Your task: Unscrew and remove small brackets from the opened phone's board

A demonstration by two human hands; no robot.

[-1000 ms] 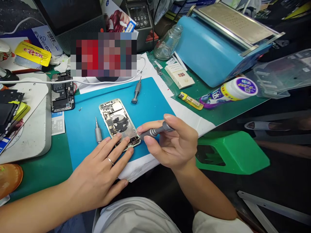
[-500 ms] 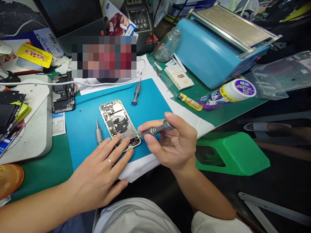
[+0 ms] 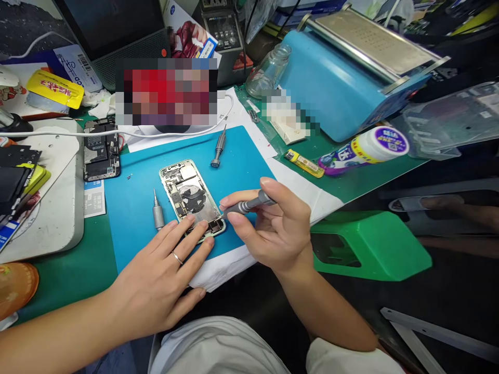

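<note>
An opened phone body (image 3: 189,196) with bare circuitry lies on a blue mat (image 3: 132,208). My left hand (image 3: 159,275), a ring on one finger, lies flat with spread fingers, fingertips pressing the phone's near end. My right hand (image 3: 273,228) pinches a grey screwdriver (image 3: 245,206); its tip touches the phone's lower right corner. Two more grey screwdrivers lie on the mat: one (image 3: 157,213) left of the phone, one (image 3: 218,149) behind it.
A second dismantled phone (image 3: 100,155) lies left of the mat. At the back stand a blue machine (image 3: 343,67), a glass jar (image 3: 268,72) and a white bottle on its side (image 3: 366,148). A green stool (image 3: 370,244) sits below the table edge.
My right hand and the screwdriver have shifted slightly left and up, the tip staying at the phone's lower corner. My left hand has not moved.
</note>
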